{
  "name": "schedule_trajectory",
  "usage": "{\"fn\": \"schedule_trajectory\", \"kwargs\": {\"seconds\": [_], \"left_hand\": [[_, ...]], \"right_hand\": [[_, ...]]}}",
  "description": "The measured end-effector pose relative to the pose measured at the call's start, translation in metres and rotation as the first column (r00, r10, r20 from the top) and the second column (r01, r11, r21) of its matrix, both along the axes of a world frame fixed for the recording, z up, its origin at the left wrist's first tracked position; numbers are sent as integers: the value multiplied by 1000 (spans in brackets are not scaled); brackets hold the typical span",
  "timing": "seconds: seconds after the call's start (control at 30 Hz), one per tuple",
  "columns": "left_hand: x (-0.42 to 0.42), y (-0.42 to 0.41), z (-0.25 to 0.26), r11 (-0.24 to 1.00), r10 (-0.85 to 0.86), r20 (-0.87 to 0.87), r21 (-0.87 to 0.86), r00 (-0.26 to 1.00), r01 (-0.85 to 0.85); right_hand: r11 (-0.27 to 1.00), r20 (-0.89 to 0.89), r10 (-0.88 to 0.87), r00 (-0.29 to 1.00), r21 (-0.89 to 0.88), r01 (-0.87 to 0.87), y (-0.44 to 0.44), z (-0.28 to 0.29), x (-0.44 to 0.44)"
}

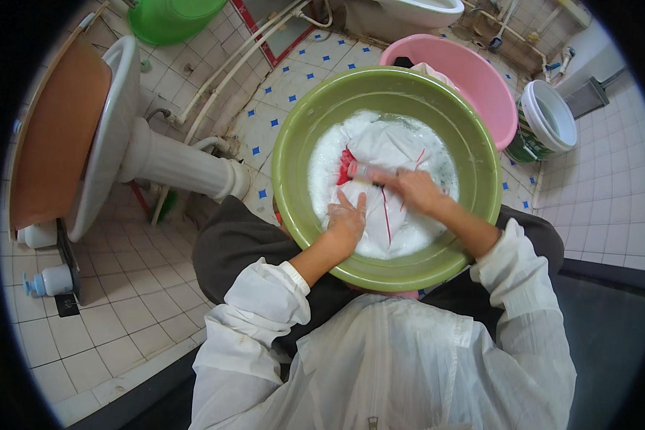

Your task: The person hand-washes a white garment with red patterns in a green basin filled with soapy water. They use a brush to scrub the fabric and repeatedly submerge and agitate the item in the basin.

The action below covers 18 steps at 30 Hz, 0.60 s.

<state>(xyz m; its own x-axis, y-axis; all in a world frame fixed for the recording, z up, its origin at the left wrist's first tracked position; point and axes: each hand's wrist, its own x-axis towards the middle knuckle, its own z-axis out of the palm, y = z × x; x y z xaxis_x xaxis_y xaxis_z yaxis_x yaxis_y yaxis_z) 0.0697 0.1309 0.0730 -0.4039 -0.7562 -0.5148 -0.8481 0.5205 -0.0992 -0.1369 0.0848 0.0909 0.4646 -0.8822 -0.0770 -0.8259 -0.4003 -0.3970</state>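
A large green plastic basin [295, 215] stands before me, with white suds [325, 153] and a wet white garment [373, 142] with red piping and a red patch in it. My right hand [416, 191] is closed around the handle of a brush [363, 172], blurred, whose pinkish head lies over the cloth beside the red patch. Its bristles are hidden. Wet and foamy, my left hand [347, 217] rests with spread fingers on the garment, near the basin's left side, below the brush.
Behind the basin at the right is a pink basin [497, 102] with cloth in it, beside a white and green bucket [529, 121]. A pedestal washbasin [183, 161] stands at the left under pipes. A toilet [398, 16] is at the back.
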Motion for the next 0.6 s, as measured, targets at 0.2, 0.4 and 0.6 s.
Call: {"fn": "schedule_trajectory", "kwargs": {"seconds": [0.2, 0.4, 0.6], "left_hand": [[5, 11, 1, 980, -187, -165, -95, 968, 173], [2, 2, 33, 966, -257, -465, -132, 847, 220], [-21, -2, 27, 907, -101, -509, 305, 855, 289]], "right_hand": [[967, -161, -221, 962, -161, 195, -82, -8, -54], [999, 59, 37, 998, 25, -39, -18, 24, -13], [978, -110, -206, 972, -51, 201, -56, -29, 11]]}}
